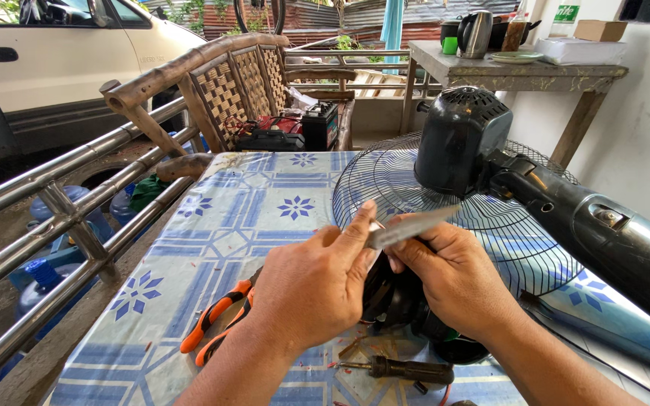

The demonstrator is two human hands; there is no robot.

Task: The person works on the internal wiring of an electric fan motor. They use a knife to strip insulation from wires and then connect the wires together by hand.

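**Two hands working a flat metal strip over a dismantled fan**

The person is holding a thin, grey metal strip [408, 225] above the middle of the table [189, 248], just in front of the fan's wire guard [385, 177]. The right hand [457, 278] is pinching the strip's near end between thumb and curled fingers, while the left hand [314, 286] is reaching in with its index finger stretched out, the tip pressing against the same end; its other fingers are lying together, loosely bent.

The strip is looking light and stiff, with narrow edges that could be sharp, so the flat faces near the held end seem the safest place to grip; a smooth metal face may slip under a weak pinch.

Under the hands a dark round part [396, 301] is sitting on the patterned cloth, partly hidden. Orange-handled pliers [216, 323] are lying toward the table's left edge, and a dark-handled screwdriver [404, 369] is resting near the front edge. The black fan motor housing [457, 139] and its stand [611, 233] are lying across the right side.
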